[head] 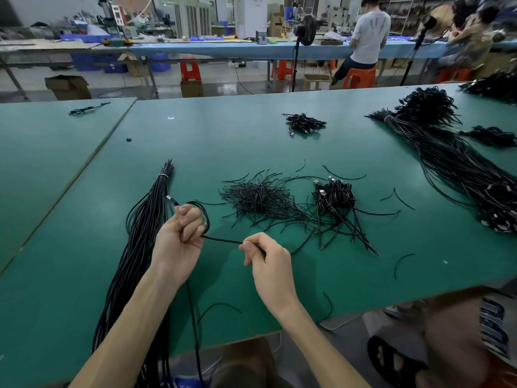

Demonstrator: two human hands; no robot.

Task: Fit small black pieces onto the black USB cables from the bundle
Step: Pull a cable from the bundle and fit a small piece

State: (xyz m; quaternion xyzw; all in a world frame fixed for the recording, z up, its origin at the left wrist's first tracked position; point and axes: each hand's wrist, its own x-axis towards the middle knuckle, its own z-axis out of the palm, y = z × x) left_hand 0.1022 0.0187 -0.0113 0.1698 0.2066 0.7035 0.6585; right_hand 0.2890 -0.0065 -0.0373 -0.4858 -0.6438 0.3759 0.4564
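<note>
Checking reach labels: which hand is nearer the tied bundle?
Left. The left hand is just right of the bundle; the right hand is farther right. Both hold one cable.

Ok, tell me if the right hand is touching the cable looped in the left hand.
Touching. The head view shows the right hand pinching the black cable between its fingers, where it stretches from the left hand.

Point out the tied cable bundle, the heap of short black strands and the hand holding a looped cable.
tied cable bundle [148, 211], head view, strands below its white tie.
heap of short black strands [257, 197], head view, its dense middle.
left hand [179, 239], head view, back of the hand.
</note>
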